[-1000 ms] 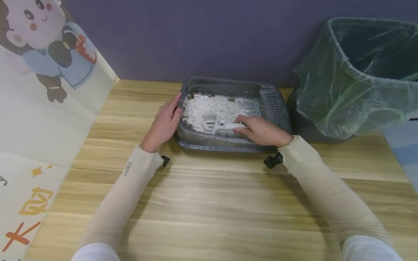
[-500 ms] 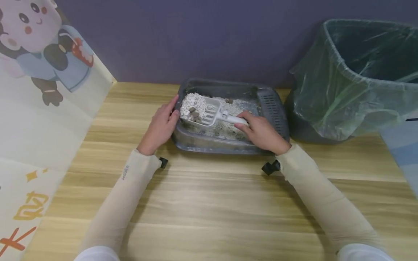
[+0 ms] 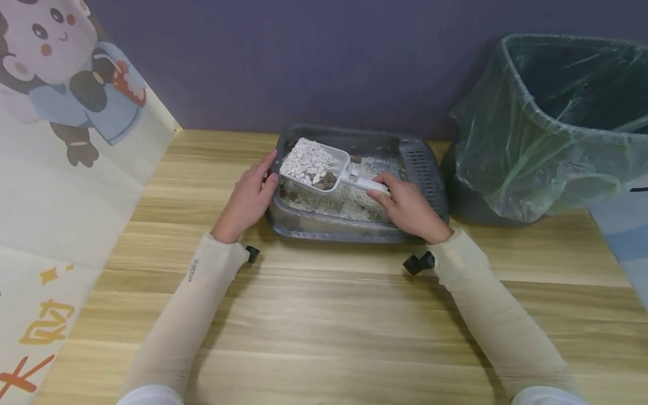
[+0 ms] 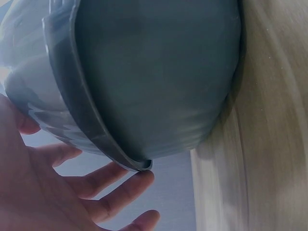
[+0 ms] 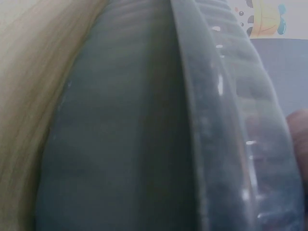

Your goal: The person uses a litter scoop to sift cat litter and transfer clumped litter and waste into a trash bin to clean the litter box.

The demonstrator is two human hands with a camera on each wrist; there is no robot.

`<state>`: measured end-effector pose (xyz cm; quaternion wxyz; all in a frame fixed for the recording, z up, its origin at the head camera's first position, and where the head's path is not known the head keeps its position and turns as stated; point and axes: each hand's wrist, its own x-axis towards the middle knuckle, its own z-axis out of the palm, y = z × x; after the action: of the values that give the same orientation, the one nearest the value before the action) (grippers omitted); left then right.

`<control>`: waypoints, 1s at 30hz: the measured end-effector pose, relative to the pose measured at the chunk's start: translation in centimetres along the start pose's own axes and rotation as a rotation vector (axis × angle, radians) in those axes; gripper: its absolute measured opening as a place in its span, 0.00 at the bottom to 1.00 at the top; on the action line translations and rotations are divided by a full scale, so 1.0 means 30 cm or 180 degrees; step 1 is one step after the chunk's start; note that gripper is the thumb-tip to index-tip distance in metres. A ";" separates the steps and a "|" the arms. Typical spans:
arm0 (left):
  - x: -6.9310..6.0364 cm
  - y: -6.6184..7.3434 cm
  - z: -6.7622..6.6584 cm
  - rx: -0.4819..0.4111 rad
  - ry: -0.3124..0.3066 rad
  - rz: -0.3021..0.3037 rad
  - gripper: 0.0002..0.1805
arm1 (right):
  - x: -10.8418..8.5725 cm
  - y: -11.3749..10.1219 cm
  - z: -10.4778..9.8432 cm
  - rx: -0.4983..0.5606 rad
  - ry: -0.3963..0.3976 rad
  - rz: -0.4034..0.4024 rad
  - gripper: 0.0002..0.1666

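Note:
A white litter scoop (image 3: 361,180) is held level over the grey litter box (image 3: 344,229). My right hand (image 3: 408,206) grips its handle. White litter (image 3: 306,161) heaps the scoop's bowl, with several brown clumps (image 3: 326,180) near the handle end. My left hand (image 3: 247,194) rests against the box's left end. In the left wrist view, the fingers of the left hand (image 4: 53,190) are spread and fairly straight, touching the outside of the rim. The right wrist view is filled mostly by the box's outer wall (image 5: 120,125); only a sliver of the right hand (image 5: 299,139) shows there.
At the right stands a grey bin lined with a thin green plastic bag (image 3: 506,163), close beside the box. Behind is a dark purple wall (image 3: 314,62). A cartoon-printed panel (image 3: 101,185) borders the wooden table (image 3: 314,315) on the left.
The right hand has brought the litter scoop up out of the litter, and its bowl now carries a heap of litter and clumps. The left hand stays at the box's end.

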<state>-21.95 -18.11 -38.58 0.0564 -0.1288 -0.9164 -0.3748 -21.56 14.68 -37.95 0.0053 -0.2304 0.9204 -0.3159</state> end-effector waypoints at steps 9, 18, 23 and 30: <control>0.001 0.004 0.005 0.0011 0.0070 0.0022 0.29 | 0.001 0.010 0.000 0.0071 0.0115 0.0094 0.25; 0.002 0.000 0.005 0.0000 0.0049 0.0020 0.29 | 0.000 0.014 -0.002 0.0184 0.0229 0.0104 0.25; 0.003 0.006 0.007 0.0038 0.0068 0.0035 0.29 | -0.007 0.014 -0.005 0.0236 0.0310 -0.0053 0.23; 0.001 -0.001 0.007 0.0043 0.0092 0.0035 0.29 | -0.006 0.018 0.000 0.0307 0.0404 -0.0189 0.20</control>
<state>-21.98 -17.98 -38.73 0.0726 -0.1280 -0.9173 -0.3700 -21.63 15.13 -38.29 -0.0514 -0.2366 0.8953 -0.3739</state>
